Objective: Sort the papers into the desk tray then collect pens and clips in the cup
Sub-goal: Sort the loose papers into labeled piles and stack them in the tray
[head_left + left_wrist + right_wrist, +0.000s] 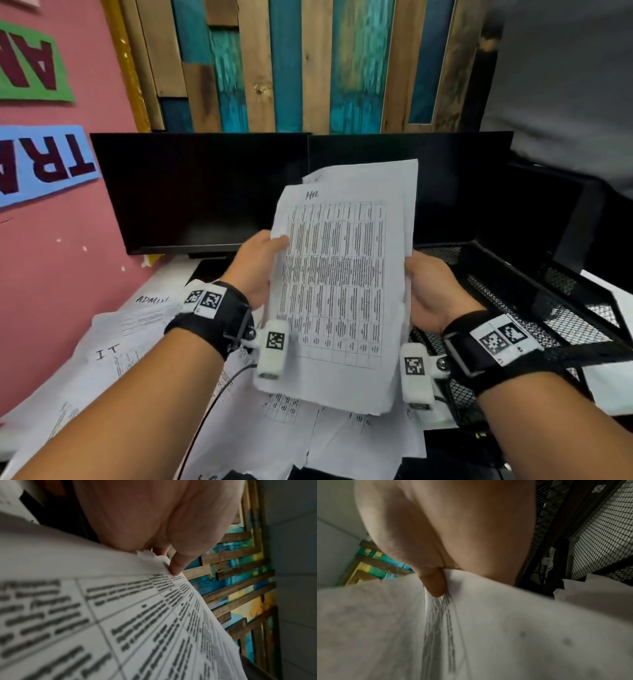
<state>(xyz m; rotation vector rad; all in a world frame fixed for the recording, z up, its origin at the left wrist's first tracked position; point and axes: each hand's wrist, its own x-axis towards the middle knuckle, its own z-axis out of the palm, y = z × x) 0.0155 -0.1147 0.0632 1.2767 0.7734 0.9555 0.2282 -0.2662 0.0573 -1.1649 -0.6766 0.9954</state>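
Both hands hold up a small stack of white papers [339, 284] printed with a table and marked "HR" at the top, in front of the monitors. My left hand [270, 253] pinches the stack's left edge, thumb [176, 566] on the front sheet [137, 622]. My right hand [421, 281] grips the right edge, its thumb [435, 584] pressed between sheets [505, 628]. The black mesh desk tray [513, 291] stands just right of the right hand, and its mesh [599, 534] also shows in the right wrist view. More loose papers [144, 329], marked "ADMIN" and "IT", lie spread on the desk below.
Two dark monitors [205, 192] stand close behind the held papers. A pink wall [51, 274] with paper signs bounds the left side. A black cable [212, 401] runs over the loose sheets. A white sheet [606, 387] lies on the tray's lower tier.
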